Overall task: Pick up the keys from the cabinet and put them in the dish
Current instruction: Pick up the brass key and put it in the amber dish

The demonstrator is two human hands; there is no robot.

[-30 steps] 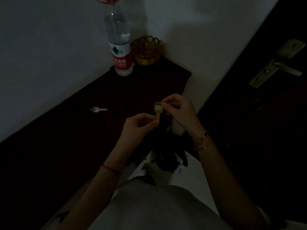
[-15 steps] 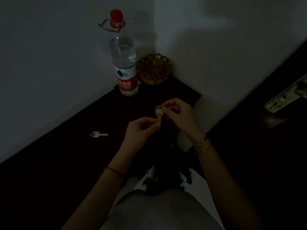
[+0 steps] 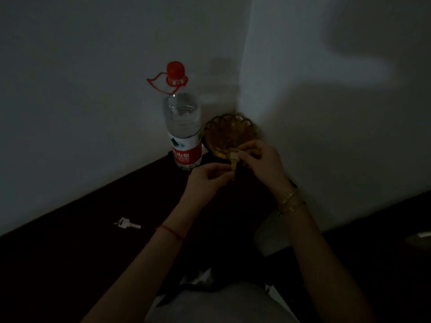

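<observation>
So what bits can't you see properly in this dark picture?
- Held key: its blade is hidden by the left hand and right hand, head view.
- Dish: near rim covered by the hands.
- Silver key on the cabinet: too small and dim to show its teeth.
- Bottle label: blurred.

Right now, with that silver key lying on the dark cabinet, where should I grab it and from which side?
Pinch the silver key by its wider head, the end toward the left, coming straight down from above. It lies flat on the cabinet top, blade pointing right, so the thin blade gives little to hold. Both hands are busy with the gold key.
</observation>
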